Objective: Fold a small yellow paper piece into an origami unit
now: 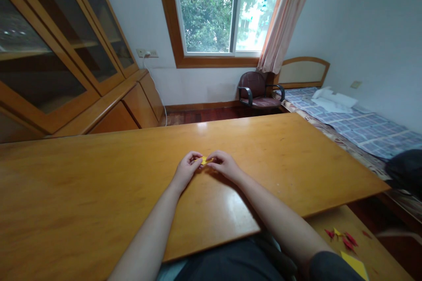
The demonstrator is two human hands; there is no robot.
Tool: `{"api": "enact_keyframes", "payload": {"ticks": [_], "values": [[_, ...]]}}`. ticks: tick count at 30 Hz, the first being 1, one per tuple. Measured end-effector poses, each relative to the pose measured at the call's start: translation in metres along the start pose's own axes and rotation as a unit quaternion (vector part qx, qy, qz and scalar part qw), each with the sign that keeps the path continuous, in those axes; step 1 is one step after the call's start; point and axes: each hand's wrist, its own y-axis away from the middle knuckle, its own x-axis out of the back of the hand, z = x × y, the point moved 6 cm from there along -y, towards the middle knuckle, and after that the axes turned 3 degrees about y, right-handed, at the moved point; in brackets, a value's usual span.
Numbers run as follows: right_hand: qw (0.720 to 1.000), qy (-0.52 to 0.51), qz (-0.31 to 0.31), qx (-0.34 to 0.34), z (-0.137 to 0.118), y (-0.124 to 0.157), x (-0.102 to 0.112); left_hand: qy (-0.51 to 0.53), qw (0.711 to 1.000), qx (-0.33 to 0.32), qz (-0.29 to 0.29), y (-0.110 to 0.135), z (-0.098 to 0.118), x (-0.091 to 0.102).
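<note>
Pinching one small yellow paper piece [205,160] at fingertips: left hand [186,167] on its left end, right hand [226,165] on its right end. Long axis runs left to right, roughly level. It sits low over the table [99,193], near the middle; contact with the top cannot be told. Open wood on all sides, edges well apart. On the lower side table [379,252], right: about four red folded pieces [347,242], one yellow sheet [354,264].

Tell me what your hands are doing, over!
Left hand, right hand both pinching yellow paper. Held over wooden table. Paper scraps far right, apart.
</note>
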Motion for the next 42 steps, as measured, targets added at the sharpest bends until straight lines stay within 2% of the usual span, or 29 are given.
{"api": "enact_keyframes", "payload": {"ticks": [3, 7, 17, 27, 34, 42], "values": [[0.999, 0.034, 0.000, 0.013, -0.006, 0.000, -0.002, 0.009, 1.000, 0.003, -0.004, 0.001, 0.002, -0.002], [1.000, 0.020, 0.017, -0.012, -0.002, 0.000, 0.000, 0.011, 1.000, -0.008, -0.004, 0.002, 0.006, -0.004], [0.998, -0.039, 0.046, -0.035, 0.000, 0.000, 0.005, -0.038, 0.991, -0.120, -0.039, 0.006, 0.013, -0.009], [0.999, -0.024, 0.044, -0.013, -0.004, 0.000, 0.006, -0.086, 0.984, -0.157, -0.018, 0.007, 0.018, -0.005], [0.998, 0.029, 0.050, 0.034, -0.013, -0.001, 0.008, -0.106, 0.980, -0.166, -0.009, 0.007, 0.020, -0.006], [0.997, 0.041, 0.042, 0.059, -0.017, -0.001, 0.005, -0.033, 0.992, -0.124, 0.005, 0.009, 0.017, -0.008]]}}
